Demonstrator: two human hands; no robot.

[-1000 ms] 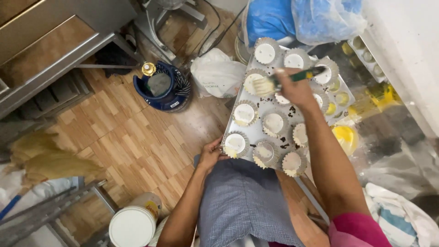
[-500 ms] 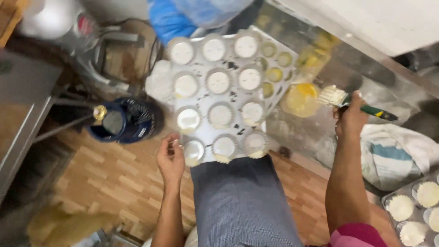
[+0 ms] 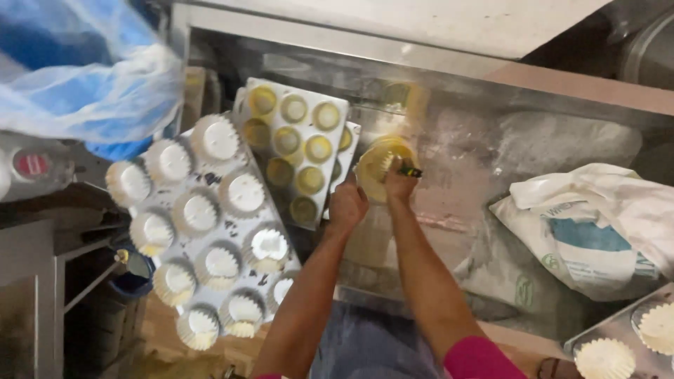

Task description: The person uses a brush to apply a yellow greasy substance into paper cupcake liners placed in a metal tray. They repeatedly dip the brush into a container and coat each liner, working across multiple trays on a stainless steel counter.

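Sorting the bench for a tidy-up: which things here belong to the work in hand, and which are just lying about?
In use: right hand with brush, yellow bowl, left hand, greased mould tray, paper-lined tray.
Lying about: white sack, blue plastic bag.

White sack (image 3: 597, 224) with blue-and-green label, slumped at three o'clock. Blue plastic bag (image 3: 77, 77) at ten o'clock. Red round label (image 3: 31, 165) at nine o'clock.

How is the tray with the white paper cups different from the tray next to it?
The near tray has a white paper liner in every cup; the far tray has bare cups, shiny yellow inside. The near tray overhangs the counter edge; the far tray lies fully on the counter. Both are pale metal with round cups.
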